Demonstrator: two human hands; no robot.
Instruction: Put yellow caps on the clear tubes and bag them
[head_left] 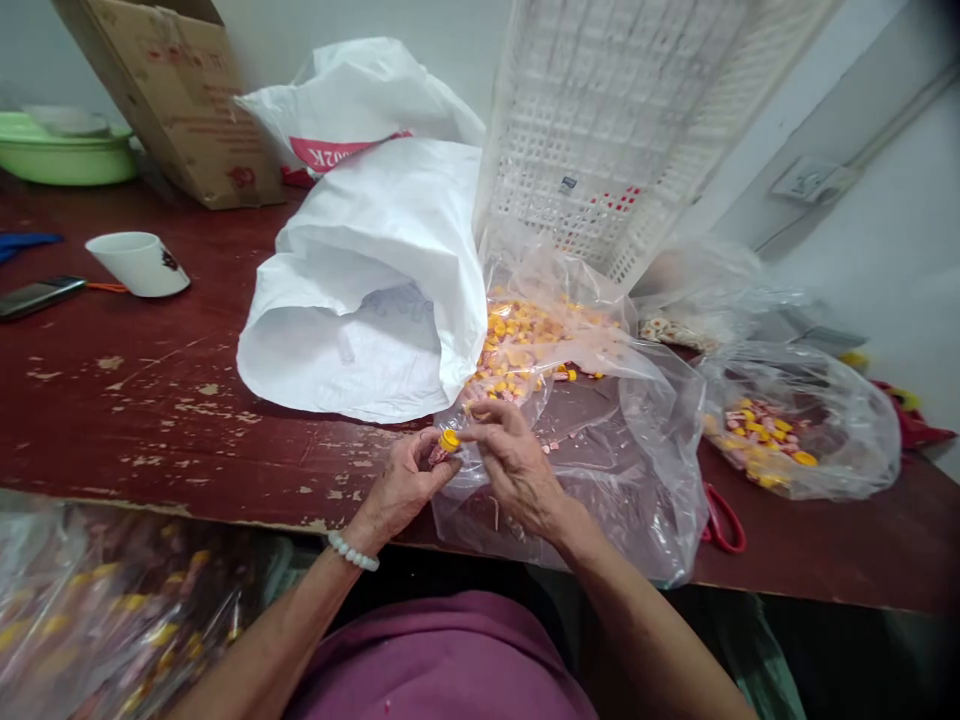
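1. Dark red tabletop (172,400), its paint chipped, running across the view beneath everything on it.
2. White slotted plastic crate (600,130), tilted up at the back.
3. White sack (382,210) with red print, lying with its mouth open toward the person, left of the crate.
4. Clear plastic bag (645,500) spread flat at the front edge, with a heap of yellow-capped pieces (517,335) toward its back, just beyond the hands.
5. Smaller clear bag (862,450) at the far right, holding more such pieces.
6. Right hand (517,465), over the spread bag: fingers loosely extended, forefinger pointing at the held cap; whether it touches is unclear.
7. Left hand (405,480), near the table's front edge: thumb and fingers pinched on one piece.
8. Pale bead bracelet (352,551) on the left wrist.
9. Yellow-capped tube (444,447), pinkish below its cap, between the two hands, gripped in the left fingertips, cap tilted upward.
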